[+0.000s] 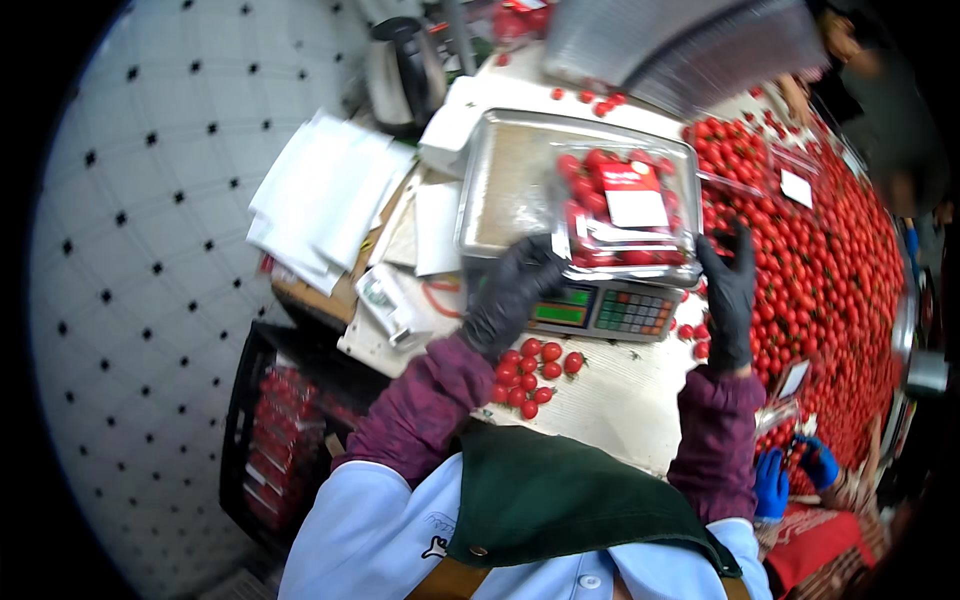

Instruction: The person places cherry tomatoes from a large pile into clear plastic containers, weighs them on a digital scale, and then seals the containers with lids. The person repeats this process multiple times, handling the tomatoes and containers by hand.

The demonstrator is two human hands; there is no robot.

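A clear plastic punnet of cherry tomatoes (625, 215) with a red and white label lies over the right part of the metal pan (505, 190) of a digital scale (600, 308). My left hand (518, 295), in a black glove, closes its fingers on the punnet's near left corner. At the near right corner is my right hand (730, 285), also black-gloved, its fingers apart and its thumb close to the edge. Whether that thumb touches the plastic I cannot tell. Several loose cherry tomatoes (528, 377) lie on the table in front of the scale.
A large heap of cherry tomatoes (830, 270) fills the right side. White papers (320, 200), a kettle (403, 75) and stacked clear trays (690, 45) surround the scale. Filled packs sit in a black crate (240, 440). Blue-gloved hands (790, 475) of another person work at lower right.
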